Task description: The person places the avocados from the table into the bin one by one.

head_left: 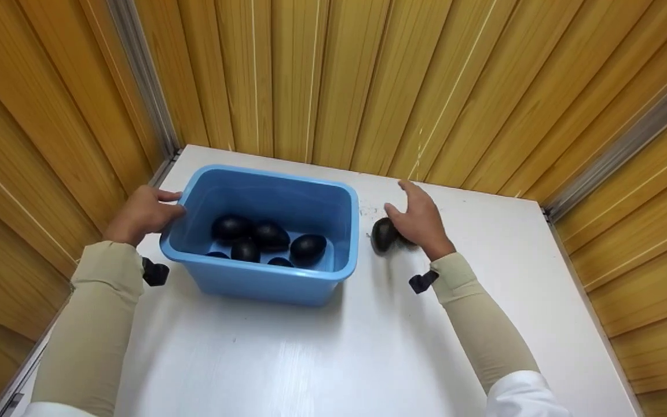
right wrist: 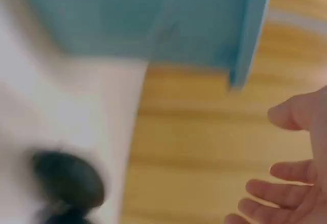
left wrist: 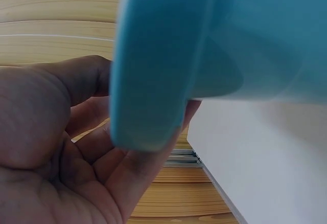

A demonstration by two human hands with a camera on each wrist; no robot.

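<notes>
A blue plastic bin [head_left: 258, 292] stands on the white table with several dark avocados [head_left: 308, 249] lying on its floor. My left hand [head_left: 143, 215] holds the bin's left rim; in the left wrist view the thumb is on one side of the rim [left wrist: 153, 70] and the fingers on the other. To the right of the bin, two avocados [head_left: 384, 236] lie on the table, one partly hidden by my right hand [head_left: 423, 219]. That hand is over them with fingers spread and nothing in it. In the right wrist view an avocado [right wrist: 69, 180] shows blurred below the bin.
The white table [head_left: 287, 359] runs up to yellow wood-panelled walls [head_left: 345, 81] at the back and both sides. Metal posts [head_left: 148, 75] stand in the corners. Small dark specks [head_left: 371, 209] dot the table right of the bin.
</notes>
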